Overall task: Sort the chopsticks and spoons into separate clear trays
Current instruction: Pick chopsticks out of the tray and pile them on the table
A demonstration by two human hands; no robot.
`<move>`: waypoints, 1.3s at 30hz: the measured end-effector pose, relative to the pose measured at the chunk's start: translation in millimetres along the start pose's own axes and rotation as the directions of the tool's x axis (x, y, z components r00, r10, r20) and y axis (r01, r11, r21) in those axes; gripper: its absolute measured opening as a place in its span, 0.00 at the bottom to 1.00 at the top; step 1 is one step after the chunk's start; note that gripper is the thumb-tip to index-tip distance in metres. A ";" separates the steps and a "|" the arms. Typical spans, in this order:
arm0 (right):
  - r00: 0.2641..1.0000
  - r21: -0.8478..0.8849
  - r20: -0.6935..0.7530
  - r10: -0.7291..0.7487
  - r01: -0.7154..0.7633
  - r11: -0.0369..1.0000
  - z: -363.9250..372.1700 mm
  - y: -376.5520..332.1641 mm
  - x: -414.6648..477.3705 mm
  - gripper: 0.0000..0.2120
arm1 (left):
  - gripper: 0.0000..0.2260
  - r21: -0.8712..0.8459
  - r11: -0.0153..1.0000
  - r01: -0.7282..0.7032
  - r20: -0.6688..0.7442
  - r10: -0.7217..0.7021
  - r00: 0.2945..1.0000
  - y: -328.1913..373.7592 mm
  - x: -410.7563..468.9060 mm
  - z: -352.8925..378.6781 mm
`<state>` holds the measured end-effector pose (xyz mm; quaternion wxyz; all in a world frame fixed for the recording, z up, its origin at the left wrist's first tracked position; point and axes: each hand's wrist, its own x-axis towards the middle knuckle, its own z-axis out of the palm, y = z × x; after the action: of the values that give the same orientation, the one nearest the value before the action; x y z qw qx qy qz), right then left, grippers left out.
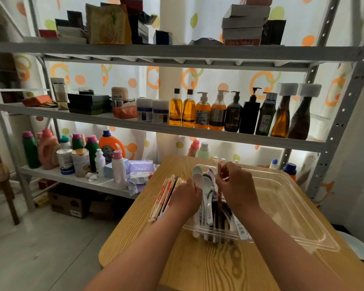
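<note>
A clear plastic tray lies on the small wooden table. Its left part holds several white and pastel spoons mixed with dark chopsticks. Left of the tray, on the table, rests a bundle of paper-wrapped chopsticks with red print. My left hand is down between that bundle and the spoons, fingers curled at the spoon handles; what it holds is hidden. My right hand hovers over the spoons and pinches a reddish chopstick that stands nearly upright.
A grey metal shelf rack stands right behind the table, loaded with soap bottles, detergent bottles, cans and boxes. Cardboard boxes sit on the floor under it. A wooden chair is at the far left.
</note>
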<state>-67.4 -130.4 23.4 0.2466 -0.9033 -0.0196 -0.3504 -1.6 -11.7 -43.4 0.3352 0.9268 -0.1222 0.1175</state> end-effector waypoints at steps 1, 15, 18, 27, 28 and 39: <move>0.998 0.007 0.060 0.028 -0.028 1.000 4.7 5.6 -0.6 0.05 | 0.15 -0.003 1.000 -0.005 -0.001 0.005 1.000 -0.7 -0.4 0.3; 0.846 -0.412 0.532 -0.042 0.301 0.860 29.6 20.7 -26.7 0.12 | 0.13 0.018 1.000 -0.001 -0.026 0.002 1.000 0.4 -3.6 -0.6; 0.820 -0.376 0.569 -0.060 0.324 0.868 24.1 24.9 -26.3 0.13 | 0.12 0.002 1.000 -0.002 -0.017 0.002 1.000 0.7 -4.8 -2.0; 0.849 -0.190 0.516 -0.116 0.245 0.951 15.2 36.0 -24.7 0.11 | 0.08 -0.064 0.998 0.018 0.018 -0.017 1.000 0.9 -5.0 -6.8; 0.881 -0.119 0.459 -0.114 0.189 0.975 13.5 37.3 -24.6 0.10 | 0.09 -0.086 0.996 0.024 0.026 -0.022 0.999 0.5 -5.1 -8.4; 0.950 0.424 0.294 0.103 -0.226 0.877 13.9 27.2 -11.1 0.12 | 0.08 -0.476 0.879 -0.018 0.035 0.039 0.999 10.4 -9.2 -21.0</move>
<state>-61.4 -146.4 -4.3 0.4741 -0.8576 -0.0557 -0.1912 -16.3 -4.4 -24.3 0.5479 0.8166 -0.1682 0.0684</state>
